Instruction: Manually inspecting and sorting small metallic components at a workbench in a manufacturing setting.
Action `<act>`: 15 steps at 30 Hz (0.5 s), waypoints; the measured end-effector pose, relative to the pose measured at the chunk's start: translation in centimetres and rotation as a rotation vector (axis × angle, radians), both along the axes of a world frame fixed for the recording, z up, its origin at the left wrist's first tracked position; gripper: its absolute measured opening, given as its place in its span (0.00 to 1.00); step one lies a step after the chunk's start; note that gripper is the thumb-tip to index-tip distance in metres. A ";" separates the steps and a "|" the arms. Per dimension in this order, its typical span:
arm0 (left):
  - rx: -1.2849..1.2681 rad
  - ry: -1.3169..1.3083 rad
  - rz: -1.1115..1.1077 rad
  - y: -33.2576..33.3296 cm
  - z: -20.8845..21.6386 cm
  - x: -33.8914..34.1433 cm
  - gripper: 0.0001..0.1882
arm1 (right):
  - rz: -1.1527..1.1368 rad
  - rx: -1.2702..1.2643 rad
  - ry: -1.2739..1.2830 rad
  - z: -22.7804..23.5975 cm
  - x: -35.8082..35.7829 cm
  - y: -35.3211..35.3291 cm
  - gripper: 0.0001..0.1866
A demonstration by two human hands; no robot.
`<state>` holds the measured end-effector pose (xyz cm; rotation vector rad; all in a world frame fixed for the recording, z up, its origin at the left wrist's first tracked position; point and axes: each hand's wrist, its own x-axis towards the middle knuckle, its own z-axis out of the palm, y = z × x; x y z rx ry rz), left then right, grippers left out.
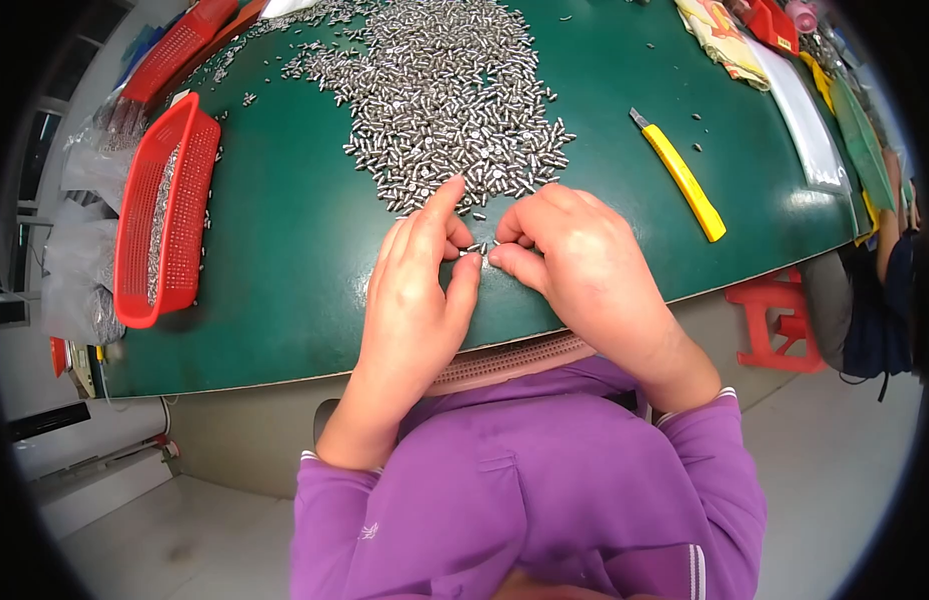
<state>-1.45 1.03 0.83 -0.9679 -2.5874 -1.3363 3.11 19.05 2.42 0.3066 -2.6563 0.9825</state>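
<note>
A large heap of small silvery metal pieces (455, 100), short and rod-like, spreads over the green table (285, 200) in front of me. Just on my side of the heap, my two hands work close together, fingertips almost meeting. My left hand (417, 285) has its index finger stretched toward the heap, while thumb and curled fingers close around a few metal pieces (473, 249). My right hand (582, 245) is closed in a pinch at the same spot, thumb against index finger. A tiny metal piece seems to show at its fingertips, the rest being hidden.
At the left stands a red perforated basket (132, 250) holding more metal pieces. A yellow utility knife (682, 180) lies at the right, blade out. Below the table's near edge, a pinkish perforated basket (515, 362) sits over my lap. A red stool (775, 320) stands at the right.
</note>
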 end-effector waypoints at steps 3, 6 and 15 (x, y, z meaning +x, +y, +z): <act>-0.007 0.018 0.003 -0.1 0.1 0.3 0.35 | 0.006 0.004 -0.007 -0.1 -0.1 0.1 0.08; -0.008 0.026 0.005 -0.3 0.1 0.5 0.35 | -0.007 0.001 0.015 -0.4 -0.1 -0.2 0.09; 0.001 0.028 -0.010 -0.4 0.0 0.3 0.33 | 0.041 -0.109 0.082 -0.4 -0.4 -0.4 0.12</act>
